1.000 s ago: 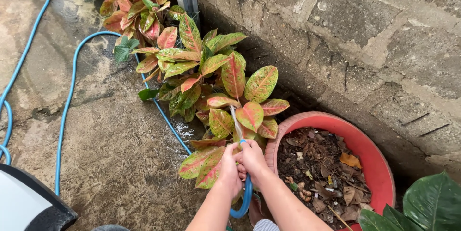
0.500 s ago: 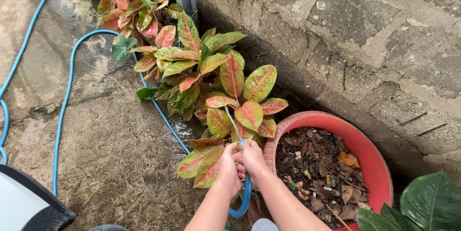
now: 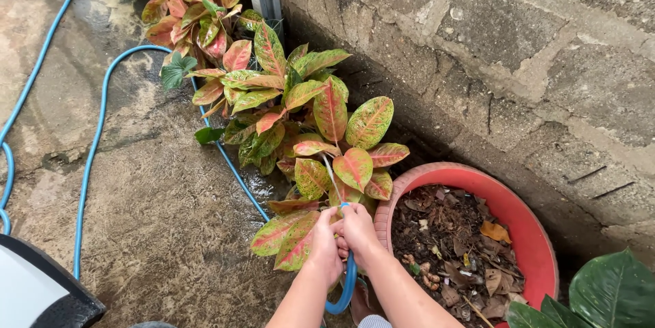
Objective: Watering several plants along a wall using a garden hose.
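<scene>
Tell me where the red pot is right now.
In the head view the red pot sits at lower right, against the foot of the block wall, just right of both hands and the pink-leaved plant.

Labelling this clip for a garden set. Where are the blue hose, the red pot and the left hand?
blue hose (image 3: 101, 106): head view, the curved run on the wet floor.
red pot (image 3: 501, 195): head view, inner rim.
left hand (image 3: 325, 246): head view, back of hand.
</scene>
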